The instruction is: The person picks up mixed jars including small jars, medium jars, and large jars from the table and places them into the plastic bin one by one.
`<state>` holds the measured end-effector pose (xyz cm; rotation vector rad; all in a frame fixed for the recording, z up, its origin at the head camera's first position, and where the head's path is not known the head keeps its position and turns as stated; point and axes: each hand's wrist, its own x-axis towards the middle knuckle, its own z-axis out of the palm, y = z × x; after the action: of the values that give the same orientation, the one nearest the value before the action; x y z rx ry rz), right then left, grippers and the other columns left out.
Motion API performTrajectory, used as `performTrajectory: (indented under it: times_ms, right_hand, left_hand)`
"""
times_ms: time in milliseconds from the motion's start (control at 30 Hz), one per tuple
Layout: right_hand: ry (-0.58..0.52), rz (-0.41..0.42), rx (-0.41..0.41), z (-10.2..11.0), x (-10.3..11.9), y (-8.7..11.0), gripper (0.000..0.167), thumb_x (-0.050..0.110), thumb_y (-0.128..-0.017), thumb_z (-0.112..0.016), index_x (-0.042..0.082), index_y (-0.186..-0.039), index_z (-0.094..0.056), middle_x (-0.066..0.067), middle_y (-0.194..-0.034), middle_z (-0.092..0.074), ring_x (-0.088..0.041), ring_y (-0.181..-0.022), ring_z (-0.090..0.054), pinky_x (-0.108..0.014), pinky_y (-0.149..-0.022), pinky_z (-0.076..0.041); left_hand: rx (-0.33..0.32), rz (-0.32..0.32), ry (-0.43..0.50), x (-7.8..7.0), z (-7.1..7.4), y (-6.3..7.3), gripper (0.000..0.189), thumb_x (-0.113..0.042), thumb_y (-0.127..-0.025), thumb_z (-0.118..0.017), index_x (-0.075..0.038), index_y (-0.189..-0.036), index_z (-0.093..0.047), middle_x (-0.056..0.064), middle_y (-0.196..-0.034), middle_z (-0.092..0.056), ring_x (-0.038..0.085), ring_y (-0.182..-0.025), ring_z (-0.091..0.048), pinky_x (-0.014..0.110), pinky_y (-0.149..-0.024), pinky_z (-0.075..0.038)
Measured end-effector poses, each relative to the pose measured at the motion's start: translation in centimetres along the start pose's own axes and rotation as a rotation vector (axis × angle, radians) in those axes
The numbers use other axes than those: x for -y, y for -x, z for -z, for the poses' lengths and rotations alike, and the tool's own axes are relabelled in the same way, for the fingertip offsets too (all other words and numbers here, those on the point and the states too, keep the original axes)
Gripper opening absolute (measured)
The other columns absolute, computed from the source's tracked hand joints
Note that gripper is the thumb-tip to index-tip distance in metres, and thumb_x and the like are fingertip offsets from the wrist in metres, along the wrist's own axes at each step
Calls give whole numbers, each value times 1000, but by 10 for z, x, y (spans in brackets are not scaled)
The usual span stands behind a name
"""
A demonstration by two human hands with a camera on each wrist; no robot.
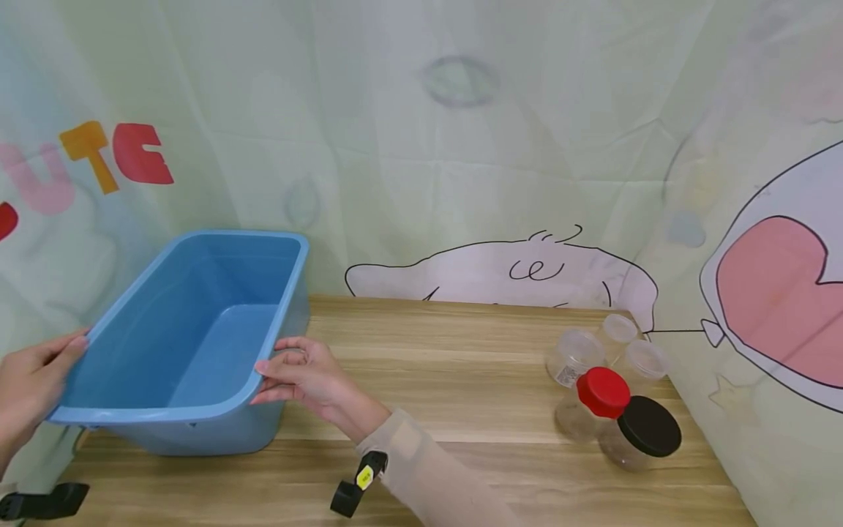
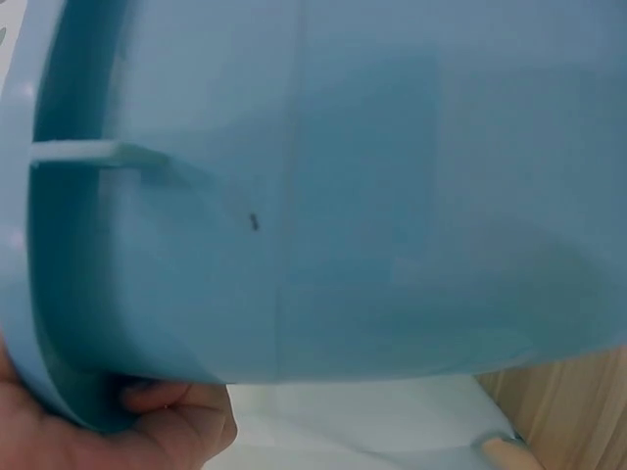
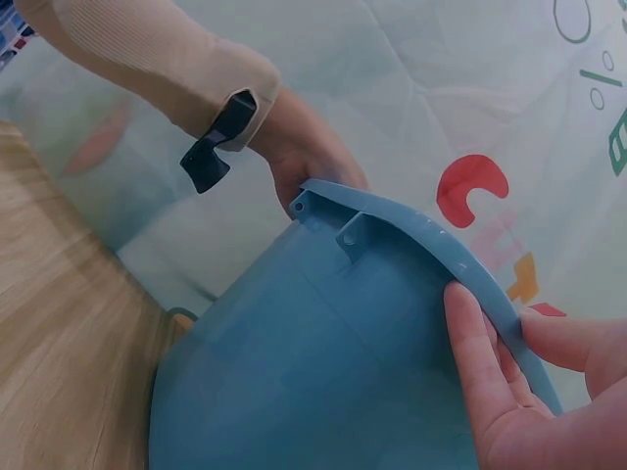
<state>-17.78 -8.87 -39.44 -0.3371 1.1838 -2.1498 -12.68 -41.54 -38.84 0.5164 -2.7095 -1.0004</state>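
A deep blue plastic tub (image 1: 151, 416) stands at the left of the wooden table, its inside bare. My left hand (image 1: 36, 384) grips the tub's left rim near the front corner, thumb on top. Fingers (image 2: 186, 421) curl beneath the rim in the left wrist view. On the opposite rim, my right hand (image 1: 312, 380) pinches the edge between thumb and fingers. The right wrist view shows that hand's fingers (image 3: 480, 362) along the tub's outer wall under the lip, with the thumb over the rim.
At the table's right side stand several clear jars: one with a red lid (image 1: 603, 392), one with a black lid (image 1: 650, 426), others with clear lids (image 1: 579, 347). A printed cloth (image 1: 408, 168) hangs behind and beside the wooden table (image 1: 435, 366).
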Motion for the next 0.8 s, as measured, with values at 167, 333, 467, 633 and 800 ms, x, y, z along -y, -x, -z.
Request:
performTrajectory:
  times_ms: [167, 333, 467, 633, 800]
  right_hand:
    - [-3, -1, 5, 1, 0, 1, 25, -11, -96, -57, 5, -115, -54, -8, -83, -68, -16, -65, -69, -36, -68, -59]
    - [-5, -1, 5, 1, -1, 2, 24, -11, -96, -57, 5, -114, -55, -8, -84, -68, -17, -66, -69, -37, -68, -59]
    - [-9, 1, 4, 2, -2, 2, 23, -11, -96, -57, 5, -113, -56, -8, -85, -68, -17, -66, -69, -37, -68, -59]
    - [-19, 5, 12, 4, -2, 3, 25, -12, -95, -56, 5, -114, -55, -8, -86, -68, -17, -67, -68, -36, -68, -59]
    - [-23, 13, 10, 5, -1, 4, 25, -13, -95, -56, 6, -112, -56, -7, -86, -68, -17, -67, -68, -36, -66, -59]
  left_hand:
    - [2, 10, 3, -2, 0, 1, 57, -32, -111, -24, 7, -153, -20, 49, -140, -27, 72, -109, -41, 69, -78, -42]
    - [7, 20, 15, -1, 0, 1, 57, -32, -111, -23, 5, -154, -18, 47, -142, -23, 73, -109, -39, 69, -77, -41]
    - [13, 13, 14, 1, -2, 2, 58, -33, -111, -24, 5, -154, -18, 48, -142, -24, 72, -109, -40, 69, -78, -42]
    - [9, 17, 16, -1, -4, 4, 57, -32, -111, -23, 5, -154, -18, 47, -142, -24, 72, -109, -40, 70, -79, -41]
    - [-2, 9, 1, -6, -4, 6, 56, -31, -111, -22, 7, -153, -20, 48, -140, -26, 71, -109, -41, 68, -79, -42]
